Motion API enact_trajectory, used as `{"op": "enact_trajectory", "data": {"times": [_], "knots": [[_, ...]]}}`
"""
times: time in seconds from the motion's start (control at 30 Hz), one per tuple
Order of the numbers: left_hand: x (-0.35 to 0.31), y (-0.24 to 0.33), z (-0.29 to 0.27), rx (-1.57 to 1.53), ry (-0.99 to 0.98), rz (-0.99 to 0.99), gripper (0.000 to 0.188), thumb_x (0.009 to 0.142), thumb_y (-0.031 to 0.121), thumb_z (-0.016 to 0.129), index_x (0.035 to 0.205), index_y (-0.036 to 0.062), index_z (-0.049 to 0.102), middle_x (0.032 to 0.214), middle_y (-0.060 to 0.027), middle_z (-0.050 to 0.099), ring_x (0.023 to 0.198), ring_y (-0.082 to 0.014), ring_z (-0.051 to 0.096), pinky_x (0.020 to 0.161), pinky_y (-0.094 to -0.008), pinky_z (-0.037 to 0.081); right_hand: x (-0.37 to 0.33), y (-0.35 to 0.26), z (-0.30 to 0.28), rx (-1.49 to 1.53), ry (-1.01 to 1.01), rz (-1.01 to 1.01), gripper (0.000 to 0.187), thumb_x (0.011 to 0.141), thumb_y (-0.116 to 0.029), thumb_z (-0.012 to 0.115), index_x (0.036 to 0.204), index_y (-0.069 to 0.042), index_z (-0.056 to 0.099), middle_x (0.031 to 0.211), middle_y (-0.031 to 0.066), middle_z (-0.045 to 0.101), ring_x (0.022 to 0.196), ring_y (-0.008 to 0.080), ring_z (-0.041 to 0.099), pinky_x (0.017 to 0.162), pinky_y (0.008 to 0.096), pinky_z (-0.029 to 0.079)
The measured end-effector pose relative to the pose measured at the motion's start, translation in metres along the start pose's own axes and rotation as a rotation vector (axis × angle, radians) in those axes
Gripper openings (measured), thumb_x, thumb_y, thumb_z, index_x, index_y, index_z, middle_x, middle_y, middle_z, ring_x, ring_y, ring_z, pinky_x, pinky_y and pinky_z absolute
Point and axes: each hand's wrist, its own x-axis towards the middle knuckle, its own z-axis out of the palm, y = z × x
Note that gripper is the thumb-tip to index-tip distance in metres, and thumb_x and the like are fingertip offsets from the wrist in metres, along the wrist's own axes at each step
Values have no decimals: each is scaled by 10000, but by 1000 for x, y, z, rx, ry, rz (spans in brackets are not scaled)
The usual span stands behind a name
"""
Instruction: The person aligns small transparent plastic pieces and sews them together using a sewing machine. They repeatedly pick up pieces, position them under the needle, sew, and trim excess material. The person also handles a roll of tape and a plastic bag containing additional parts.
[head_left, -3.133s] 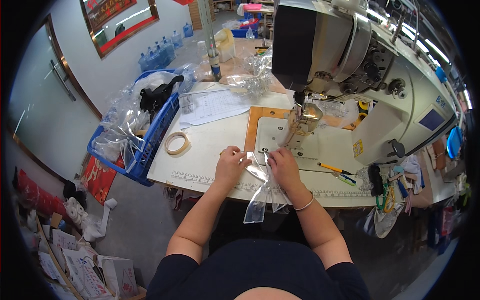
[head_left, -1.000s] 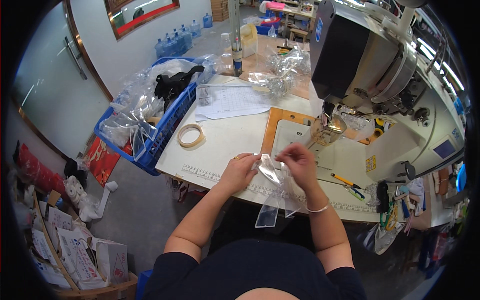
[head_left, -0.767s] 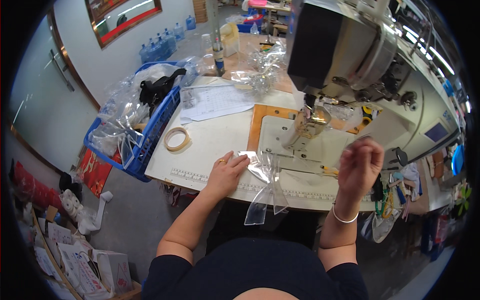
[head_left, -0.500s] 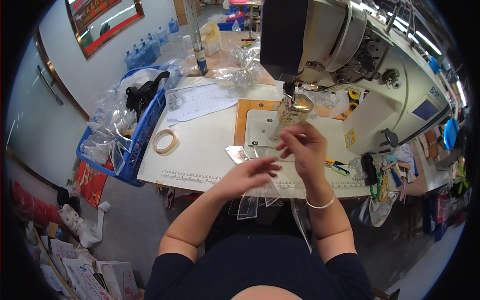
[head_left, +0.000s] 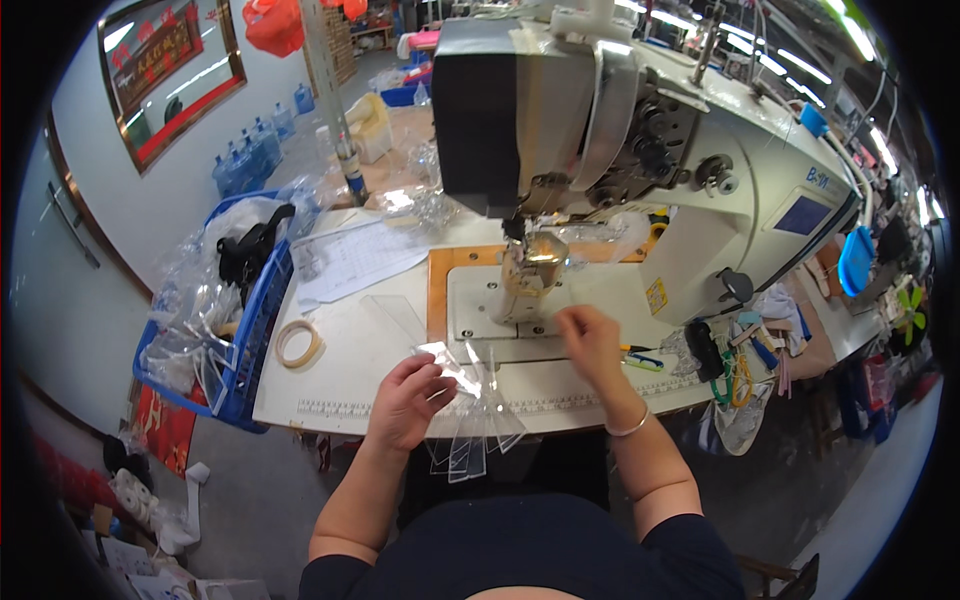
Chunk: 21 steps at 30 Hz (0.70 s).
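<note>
My left hand (head_left: 405, 402) is at the front of the sewing table, its fingers bent round the edge of a clear plastic strip (head_left: 394, 318) that slants up and left. Below and beside those fingers, several more clear plastic strips (head_left: 468, 452) fan out over the table's front edge; glare hides part of them. My right hand (head_left: 592, 345) is closed just right of the sewing machine's post (head_left: 522, 290), fingertips pressed together. Whatever the right fingers may hold is too small to make out. Above both hands stands the large sewing machine head (head_left: 570, 110).
A roll of tape (head_left: 298, 344) and a paper sheet (head_left: 355, 260) lie left on the table (head_left: 350, 360). Left of it stands a blue basket (head_left: 250, 365) of plastic pieces. Yellow-handled tools (head_left: 640, 360) lie right of my right hand. A ruler scale (head_left: 340, 408) runs along the front.
My hands have moved apart; the right is lower and by the machine post, the left at the strips. One strip now slants up from my left fingers. The whole view has shifted.
</note>
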Motion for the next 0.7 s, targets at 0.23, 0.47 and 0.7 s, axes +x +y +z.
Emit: {"op": "enact_trajectory", "data": {"times": [0.23, 0.47, 0.7], "knots": [[27, -6, 11, 39, -74, -41, 217, 853, 63, 629, 1064, 74, 578, 891, -52, 635, 809, -187, 640, 756, -343, 523, 133, 97, -8, -429, 15, 241, 322, 744, -285, 721, 832, 18, 656, 728, 149, 653, 633, 266, 606, 618, 345, 488], [27, -6, 11, 61, -39, 64, 229, 892, 63, 580, 1119, 56, 556, 901, -81, 634, 828, -197, 634, 793, -346, 527, 134, 96, -22, -121, 109, 259, 396, 684, -304, 748, 889, 26, 669, 804, 175, 660, 759, 287, 637, 707, 356, 502], [19, -23, 39, 146, -81, 25, 148, 907, 100, 570, 1051, 69, 581, 892, -59, 632, 824, -186, 628, 763, -330, 515, 137, 138, -13, -358, -129, 263, 359, 682, -235, 740, 902, 36, 660, 746, 128, 654, 695, 242, 627, 657, 357, 501]]}}
